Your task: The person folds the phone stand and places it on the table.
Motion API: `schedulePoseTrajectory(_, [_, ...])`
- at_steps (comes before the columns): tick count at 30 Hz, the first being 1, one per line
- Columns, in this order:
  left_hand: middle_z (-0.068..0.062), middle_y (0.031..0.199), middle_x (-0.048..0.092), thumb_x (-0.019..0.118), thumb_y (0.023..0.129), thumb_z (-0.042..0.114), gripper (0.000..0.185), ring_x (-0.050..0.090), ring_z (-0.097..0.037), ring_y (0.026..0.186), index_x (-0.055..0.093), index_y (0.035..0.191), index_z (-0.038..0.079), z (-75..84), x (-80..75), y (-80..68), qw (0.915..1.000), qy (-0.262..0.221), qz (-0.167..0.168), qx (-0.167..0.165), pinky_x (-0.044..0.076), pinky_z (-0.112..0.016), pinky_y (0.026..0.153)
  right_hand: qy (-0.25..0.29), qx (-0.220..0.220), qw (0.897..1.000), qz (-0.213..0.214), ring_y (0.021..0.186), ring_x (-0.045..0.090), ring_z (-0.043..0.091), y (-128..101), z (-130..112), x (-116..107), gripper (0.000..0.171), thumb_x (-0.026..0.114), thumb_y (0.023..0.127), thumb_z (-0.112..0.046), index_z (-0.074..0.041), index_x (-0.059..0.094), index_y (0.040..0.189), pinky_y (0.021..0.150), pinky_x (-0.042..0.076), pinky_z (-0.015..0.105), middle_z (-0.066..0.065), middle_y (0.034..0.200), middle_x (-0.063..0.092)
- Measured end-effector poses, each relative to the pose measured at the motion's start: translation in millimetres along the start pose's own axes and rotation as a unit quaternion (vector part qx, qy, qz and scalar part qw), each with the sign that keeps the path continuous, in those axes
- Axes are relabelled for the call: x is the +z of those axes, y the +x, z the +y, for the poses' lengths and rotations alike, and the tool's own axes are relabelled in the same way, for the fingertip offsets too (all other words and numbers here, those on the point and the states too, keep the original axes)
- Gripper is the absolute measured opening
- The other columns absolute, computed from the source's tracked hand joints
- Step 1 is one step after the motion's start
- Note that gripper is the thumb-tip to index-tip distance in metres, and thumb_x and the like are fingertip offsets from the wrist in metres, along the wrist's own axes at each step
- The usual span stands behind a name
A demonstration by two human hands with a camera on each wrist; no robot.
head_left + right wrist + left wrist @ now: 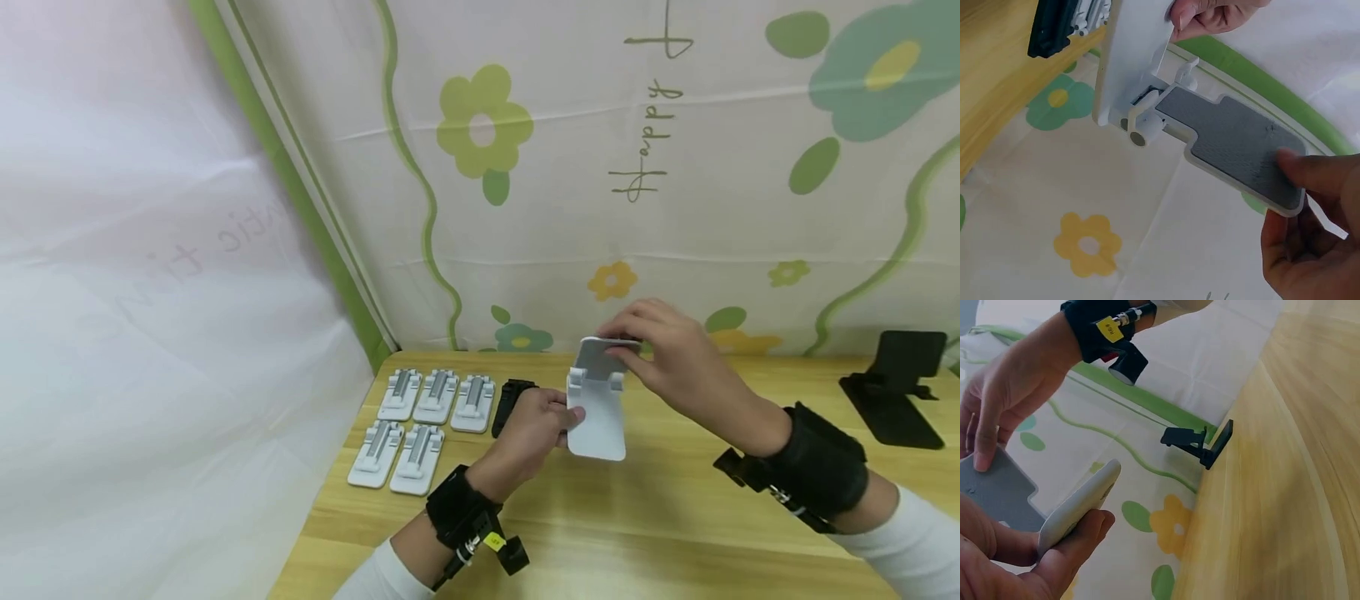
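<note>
A white folding phone stand point(600, 412) hangs in the air above the wooden table point(675, 525), held by both hands. My left hand point(561, 422) grips the left edge of its base plate point(1079, 506), thumb and fingers curled round it. My right hand point(624, 345) pinches the top of the hinged back plate point(1235, 144), which has a grey pad; the thumb point(1313, 178) presses on the pad's end. In the right wrist view the two plates stand apart at the hinge point(1141, 128).
Several folded white stands point(420, 417) lie in two rows at the table's left, with a folded black one point(510, 404) beside them. An unfolded black stand point(900, 392) sits at the far right. A flowered cloth point(525, 167) hangs behind the table.
</note>
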State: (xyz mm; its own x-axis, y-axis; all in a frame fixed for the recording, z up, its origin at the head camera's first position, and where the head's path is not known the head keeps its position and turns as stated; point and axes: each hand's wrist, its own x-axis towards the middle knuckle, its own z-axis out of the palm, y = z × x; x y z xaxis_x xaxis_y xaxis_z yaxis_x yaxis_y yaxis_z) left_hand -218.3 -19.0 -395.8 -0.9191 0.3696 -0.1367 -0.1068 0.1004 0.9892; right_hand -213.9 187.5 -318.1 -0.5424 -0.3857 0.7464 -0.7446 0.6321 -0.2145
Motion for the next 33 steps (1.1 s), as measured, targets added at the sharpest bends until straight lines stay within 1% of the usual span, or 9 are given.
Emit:
schedulePoseTrajectory(6, [-0.016,0.111,0.075,0.062,0.102,0.011,0.028,0.073,-0.019,0.096,0.066,0.121,-0.010,3.6,-6.3,-0.8,1.0000,0.003,0.005,-0.005,0.062,-0.030,0.078,-0.018,-0.024,0.999,-0.014,0.083,0.063,0.012,0.5,-9.6,1.6,0.032,0.087,0.071,0.011,-0.007,0.075,0.095,0.069,0.057,0.021,0.000,0.090,0.066])
schedulePoseTrajectory(14, [-0.021,0.114,0.069,0.052,0.103,0.006,0.032,0.065,-0.014,0.085,0.062,0.129,-0.011,18.3,-17.5,0.8,0.9991,-0.031,0.026,0.009,0.053,-0.019,0.067,-0.063,-0.176,0.982,-0.003,0.080,0.068,0.018,-21.9,-31.5,31.9,0.034,0.090,0.062,0.009,-0.003,0.074,0.090,0.065,0.061,0.032,0.005,0.088,0.069])
schedulePoseTrajectory(18, [-0.023,0.113,0.069,0.049,0.104,0.004,0.035,0.065,-0.011,0.082,0.058,0.133,-0.013,22.4,-20.7,1.5,0.9987,-0.039,0.029,0.014,0.053,-0.017,0.066,-0.086,-0.197,0.977,0.006,0.078,0.068,0.017,-29.4,-35.6,40.0,0.037,0.091,0.062,0.007,-0.004,0.073,0.092,0.065,0.060,0.032,0.004,0.086,0.068])
schedulePoseTrajectory(23, [-0.022,0.112,0.070,0.049,0.104,0.004,0.034,0.065,-0.012,0.081,0.058,0.132,-0.014,22.1,-21.9,1.1,0.9984,-0.045,0.029,0.016,0.053,-0.017,0.066,-0.032,-0.120,0.992,-0.024,0.081,0.067,0.013,-30.7,-30.1,36.8,0.031,0.090,0.071,-0.004,-0.008,0.073,0.096,0.063,0.057,0.025,0.002,0.094,0.066])
schedulePoseTrajectory(27, [-0.022,0.115,0.070,0.049,0.105,0.005,0.035,0.067,-0.013,0.084,0.058,0.133,-0.013,23.4,-22.3,0.2,0.9981,-0.050,0.031,0.018,0.054,-0.019,0.067,0.037,0.059,0.995,-0.072,0.092,0.065,0.015,-25.5,-24.0,25.6,0.027,0.078,0.092,-0.020,-0.006,0.069,0.114,0.073,0.057,0.029,0.005,0.108,0.066])
schedulePoseTrajectory(29, [-0.023,0.118,0.071,0.050,0.105,0.005,0.035,0.069,-0.014,0.085,0.057,0.134,-0.013,24.9,-22.0,-1.1,0.9981,-0.050,0.031,0.018,0.054,-0.019,0.067,0.084,0.173,0.975,-0.115,0.100,0.065,0.022,-21.1,-18.4,19.8,0.039,0.068,0.100,-0.030,-0.003,0.062,0.127,0.079,0.058,0.037,0.012,0.116,0.065])
schedulePoseTrajectory(30, [-0.023,0.119,0.072,0.051,0.105,0.005,0.035,0.069,-0.014,0.086,0.057,0.134,-0.013,25.3,-21.7,-1.3,0.9981,-0.051,0.031,0.017,0.055,-0.019,0.067,0.120,0.228,0.955,-0.144,0.103,0.065,0.024,-19.2,-15.1,17.5,0.047,0.064,0.103,-0.035,-0.001,0.056,0.134,0.083,0.058,0.040,0.015,0.121,0.063])
schedulePoseTrajectory(31, [-0.023,0.120,0.072,0.052,0.105,0.005,0.035,0.070,-0.014,0.087,0.057,0.135,-0.013,25.5,-21.2,-1.9,0.9981,-0.051,0.031,0.016,0.055,-0.019,0.068,0.177,0.277,0.928,-0.173,0.107,0.065,0.026,-17.8,-11.5,15.5,0.055,0.060,0.104,-0.038,0.002,0.049,0.141,0.087,0.058,0.043,0.019,0.127,0.060])
schedulePoseTrajectory(33, [-0.022,0.121,0.072,0.052,0.105,0.006,0.036,0.070,-0.015,0.088,0.056,0.135,-0.012,25.8,-20.2,-3.3,0.9980,-0.050,0.035,0.014,0.055,-0.019,0.068,0.296,0.355,0.860,-0.218,0.113,0.064,0.027,-17.7,-3.8,14.1,0.065,0.056,0.106,-0.040,0.006,0.038,0.149,0.095,0.056,0.043,0.024,0.136,0.055])
